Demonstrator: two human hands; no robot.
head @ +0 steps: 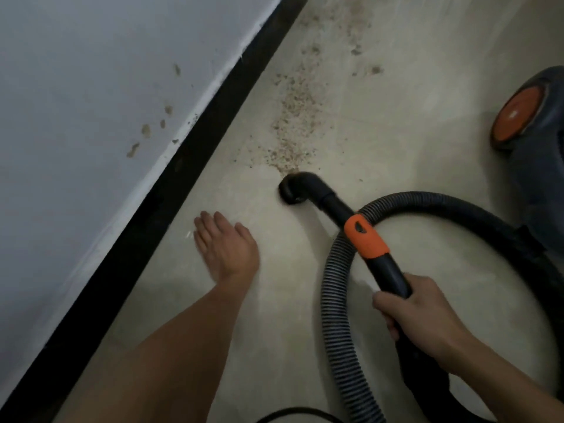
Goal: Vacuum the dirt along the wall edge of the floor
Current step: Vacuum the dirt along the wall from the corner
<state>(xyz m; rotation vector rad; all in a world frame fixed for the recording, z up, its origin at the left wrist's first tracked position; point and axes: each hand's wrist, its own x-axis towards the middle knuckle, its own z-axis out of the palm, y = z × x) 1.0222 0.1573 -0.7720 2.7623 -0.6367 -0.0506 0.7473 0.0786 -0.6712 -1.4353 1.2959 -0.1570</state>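
A trail of brown dirt (294,117) lies on the pale floor, running away from me beside the black skirting (195,157) of the white wall (91,87). The black curved vacuum nozzle (294,187) points down at the near end of the dirt. My right hand (418,312) grips the black handle tube just below its orange collar (366,236). My left hand (225,245) lies flat with straight fingers on the floor, left of the nozzle and close to the skirting.
The ribbed grey hose (338,300) loops round behind the handle to the dark vacuum body (540,154) with its orange wheel (518,114) at the right. A black cable (293,412) shows at the bottom edge. Brown spots mark the wall.
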